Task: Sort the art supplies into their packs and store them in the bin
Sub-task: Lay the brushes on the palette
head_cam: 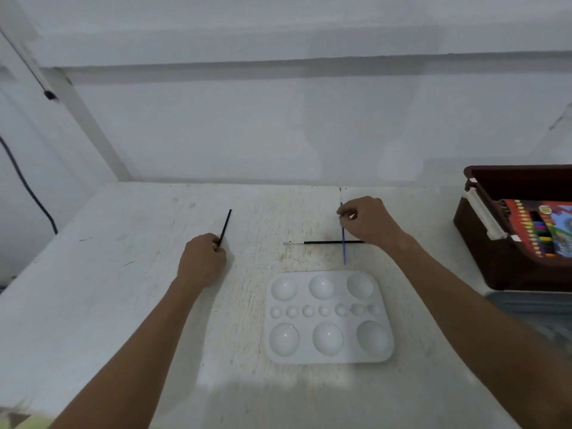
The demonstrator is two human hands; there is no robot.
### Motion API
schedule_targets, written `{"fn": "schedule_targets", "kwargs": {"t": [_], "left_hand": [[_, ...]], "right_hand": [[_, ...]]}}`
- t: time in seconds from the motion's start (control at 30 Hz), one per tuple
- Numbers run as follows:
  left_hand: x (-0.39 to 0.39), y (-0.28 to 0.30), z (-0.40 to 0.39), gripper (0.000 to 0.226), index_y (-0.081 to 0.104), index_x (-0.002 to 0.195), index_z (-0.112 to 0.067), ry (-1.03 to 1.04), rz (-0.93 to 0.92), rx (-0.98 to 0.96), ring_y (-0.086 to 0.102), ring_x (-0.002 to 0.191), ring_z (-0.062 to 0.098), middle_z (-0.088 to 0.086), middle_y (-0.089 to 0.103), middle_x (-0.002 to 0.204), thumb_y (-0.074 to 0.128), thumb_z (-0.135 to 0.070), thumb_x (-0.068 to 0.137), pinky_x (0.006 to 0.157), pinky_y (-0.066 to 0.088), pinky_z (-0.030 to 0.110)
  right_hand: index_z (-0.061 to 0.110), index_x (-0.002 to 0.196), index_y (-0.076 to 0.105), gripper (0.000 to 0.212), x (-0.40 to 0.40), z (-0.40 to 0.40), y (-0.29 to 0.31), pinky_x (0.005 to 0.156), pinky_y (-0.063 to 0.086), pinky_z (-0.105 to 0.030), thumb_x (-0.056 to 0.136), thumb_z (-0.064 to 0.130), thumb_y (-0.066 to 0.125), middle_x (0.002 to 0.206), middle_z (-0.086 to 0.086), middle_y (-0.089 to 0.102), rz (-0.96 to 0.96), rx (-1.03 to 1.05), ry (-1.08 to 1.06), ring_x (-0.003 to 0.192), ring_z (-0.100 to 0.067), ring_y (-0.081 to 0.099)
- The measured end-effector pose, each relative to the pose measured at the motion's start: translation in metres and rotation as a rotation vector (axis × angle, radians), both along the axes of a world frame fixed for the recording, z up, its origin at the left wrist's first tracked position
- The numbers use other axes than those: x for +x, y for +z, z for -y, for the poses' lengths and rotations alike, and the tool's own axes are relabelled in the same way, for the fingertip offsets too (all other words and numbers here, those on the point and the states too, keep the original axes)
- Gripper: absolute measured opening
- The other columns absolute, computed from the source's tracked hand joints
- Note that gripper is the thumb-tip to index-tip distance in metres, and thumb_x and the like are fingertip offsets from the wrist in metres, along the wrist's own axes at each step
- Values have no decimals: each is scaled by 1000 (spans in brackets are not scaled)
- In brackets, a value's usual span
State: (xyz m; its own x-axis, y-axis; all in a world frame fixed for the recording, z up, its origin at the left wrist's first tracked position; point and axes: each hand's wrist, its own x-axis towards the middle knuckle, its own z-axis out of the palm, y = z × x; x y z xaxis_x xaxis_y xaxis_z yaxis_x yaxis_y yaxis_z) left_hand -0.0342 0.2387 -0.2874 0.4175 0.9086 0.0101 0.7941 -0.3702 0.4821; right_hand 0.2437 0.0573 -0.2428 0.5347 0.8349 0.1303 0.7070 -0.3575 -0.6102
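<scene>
While both hands work out over the surface, closest to us sits the white palette, flat, wells up, untouched. Just beyond its far edge, a black brush lies crosswise, pale tip pointing left. Over it, the right hand pinches a blue brush between fingertips and thumb; the blue one crosses the black brush and points down toward the palette. I can't tell whether the two are touching. Off to the left, the left hand has its fingers curled round the low end of a black stick, which tilts up and away; brush or pencil, too thin to say.

Far right, the brown bin stands open at the surface edge, a crayon box already lying inside. So the packs look partly stored, with three slim pieces and the palette to go.

Risks? Lifting the blue brush carelessly could drag or roll the black one beneath it. Both grips are fingertip-light on thin, smooth handles, so either could slip on the long carry right to the bin. And a low sweep of the right forearm could clip the palette.

Writing: the box shows a crayon row and a round yellow logo, but no lettering reads clearly.
</scene>
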Motion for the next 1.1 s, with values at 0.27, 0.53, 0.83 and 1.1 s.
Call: {"fn": "schedule_targets", "kwargs": {"t": [0.27,0.53,0.83,1.1], "left_hand": [[2,1,1,24,65,107,-7,23,6,-17,55,67,19,2,61,80,50,-8,88,59,42,26],[1,4,3,24,67,99,-4,-12,-25,19,53,65,19,4,60,78,44,-7,91,53,35,24],[1,3,9,28,68,106,-4,-85,29,32,58,76,21,12,69,97,45,-1,91,65,40,24],[2,11,18,27,68,111,-7,-193,16,63,57,91,21,10,66,107,46,-4,94,76,36,21]], "right_hand": [[12,98,67,17,-6,-13,-12,57,40,-2,82,8,68,87,-3,69,-71,-22,92,66,1,57],[6,106,69,22,-12,-17,-15,66,35,-9,85,12,67,105,-7,67,57,-271,262,76,-7,52],[8,109,66,22,-12,-10,-11,78,40,-20,89,16,62,109,-6,61,101,-451,270,90,-13,53],[8,105,63,16,-13,-7,-12,77,42,-24,93,14,53,105,-8,60,133,-431,275,87,-16,52]]}}
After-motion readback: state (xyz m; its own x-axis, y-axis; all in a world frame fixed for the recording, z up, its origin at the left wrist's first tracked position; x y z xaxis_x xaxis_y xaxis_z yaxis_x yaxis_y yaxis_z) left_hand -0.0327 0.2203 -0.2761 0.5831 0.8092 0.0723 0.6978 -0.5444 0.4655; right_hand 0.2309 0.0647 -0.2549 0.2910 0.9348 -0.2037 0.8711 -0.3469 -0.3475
